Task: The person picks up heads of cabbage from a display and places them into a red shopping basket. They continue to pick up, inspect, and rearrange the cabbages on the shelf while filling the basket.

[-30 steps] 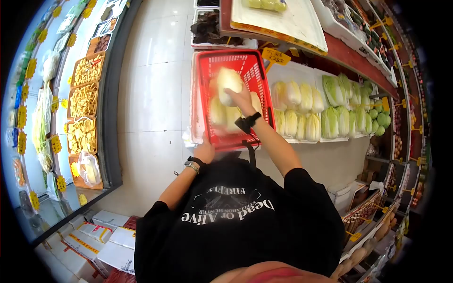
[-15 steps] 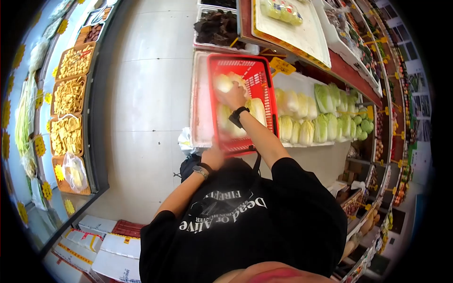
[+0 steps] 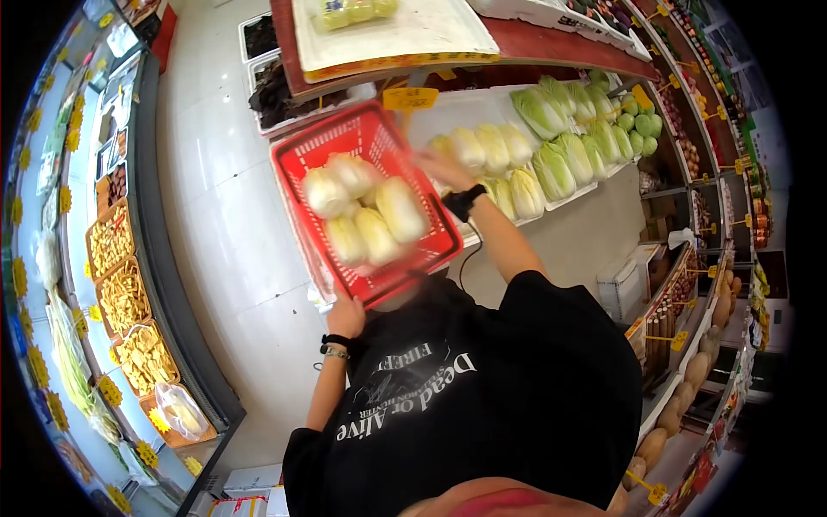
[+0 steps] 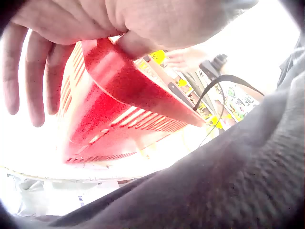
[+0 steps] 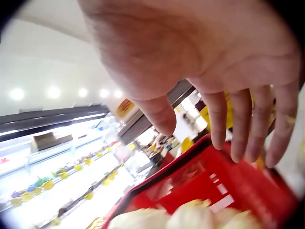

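Note:
Several pale napa cabbages (image 3: 401,209) lie in a red plastic shopping basket (image 3: 366,129) that stands tilted across the head view. My left hand (image 3: 346,317) holds the basket's near left corner. In the left wrist view, that hand (image 4: 86,24) has its thumb on one side of the red rim and its fingers hanging down the other. Blurred by motion, my right hand (image 3: 446,170) is over the basket's right edge, beside the displayed napa cabbages (image 3: 465,148). Its palm is bare and its fingers (image 5: 217,119) are spread and extended in the right wrist view.
Greener cabbages (image 3: 556,172) and round green cabbages (image 3: 642,125) fill the display to the right. A yellow price sign (image 3: 410,99) stands at the basket's far right corner. Above it juts a red shelf with a white tray (image 3: 413,43). Trays of dark produce (image 3: 271,95) lie beyond the basket.
My right hand has let go of a napa cabbage inside the basket and moved right, out over the rim. The left hand is now on the basket's corner. The head view has turned.

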{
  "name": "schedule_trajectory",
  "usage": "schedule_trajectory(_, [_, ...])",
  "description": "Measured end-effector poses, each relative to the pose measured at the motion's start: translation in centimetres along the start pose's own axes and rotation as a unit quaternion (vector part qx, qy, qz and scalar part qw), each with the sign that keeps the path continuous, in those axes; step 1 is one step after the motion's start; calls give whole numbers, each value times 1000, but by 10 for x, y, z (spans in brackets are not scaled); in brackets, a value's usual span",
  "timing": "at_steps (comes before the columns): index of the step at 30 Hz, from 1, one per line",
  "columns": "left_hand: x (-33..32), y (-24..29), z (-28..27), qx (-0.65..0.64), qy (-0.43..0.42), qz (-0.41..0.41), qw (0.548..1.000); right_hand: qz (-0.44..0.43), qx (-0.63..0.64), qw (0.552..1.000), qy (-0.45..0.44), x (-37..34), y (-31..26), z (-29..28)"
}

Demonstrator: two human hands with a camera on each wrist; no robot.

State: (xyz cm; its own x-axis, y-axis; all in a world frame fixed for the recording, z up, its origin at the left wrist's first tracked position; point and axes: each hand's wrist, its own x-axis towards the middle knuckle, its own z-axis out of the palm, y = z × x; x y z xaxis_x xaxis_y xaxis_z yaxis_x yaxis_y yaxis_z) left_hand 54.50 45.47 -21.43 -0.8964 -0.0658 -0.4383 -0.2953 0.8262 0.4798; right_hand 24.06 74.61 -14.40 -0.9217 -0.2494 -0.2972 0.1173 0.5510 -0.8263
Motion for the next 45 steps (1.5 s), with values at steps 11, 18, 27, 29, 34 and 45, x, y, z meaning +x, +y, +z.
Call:
schedule_trajectory(11, [0,15,4,-40,21,-103,994,43,-528,833,162,40,164,-79])
schedule_trajectory(18, [4,22,15,-5,59,-180,982,35,-542,816,200,49,190,-63])
schedule_trajectory(27, [7,14,16,-19,44,-184,982,11,-251,932,263,35,163,-87])
schedule_trajectory(29, [8,9,19,-29,32,-175,984,-28,-182,939,292,34,159,-95])
schedule_trajectory(34, [3,7,19,-78,49,-126,988,-82,47,962,255,-24,39,-97])
schedule_trajectory(45, [-2,15,13,-143,44,-121,981,-209,-290,922,151,48,-42,78])
